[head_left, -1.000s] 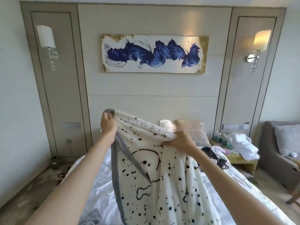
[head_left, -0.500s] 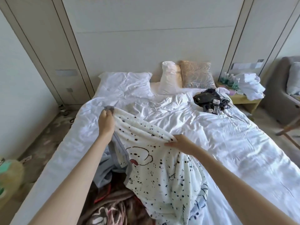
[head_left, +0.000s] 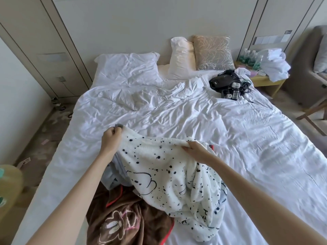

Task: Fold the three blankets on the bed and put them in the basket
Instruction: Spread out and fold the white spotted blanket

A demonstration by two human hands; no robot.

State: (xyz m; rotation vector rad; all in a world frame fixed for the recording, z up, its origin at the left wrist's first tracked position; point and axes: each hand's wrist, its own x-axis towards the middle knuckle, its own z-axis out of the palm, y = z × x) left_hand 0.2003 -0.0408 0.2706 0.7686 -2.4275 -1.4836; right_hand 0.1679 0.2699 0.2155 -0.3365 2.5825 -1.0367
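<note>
The left hand (head_left: 111,140) grips a corner of the spotted blanket (head_left: 168,174); the right hand (head_left: 194,149) pinches its top edge; the rest lies heaped on the bed (head_left: 230,138), partly over a brown blanket (head_left: 123,218); best to slide the right hand to the far corner, pull taut, then match corners

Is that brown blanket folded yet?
Not folded: the brown blanket lies crumpled on the bed, partly under the spotted blanket.

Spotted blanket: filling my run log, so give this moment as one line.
left hand: grips spotted blanket corner | right hand: pinches its top edge | brown blanket: crumpled on bed
</note>
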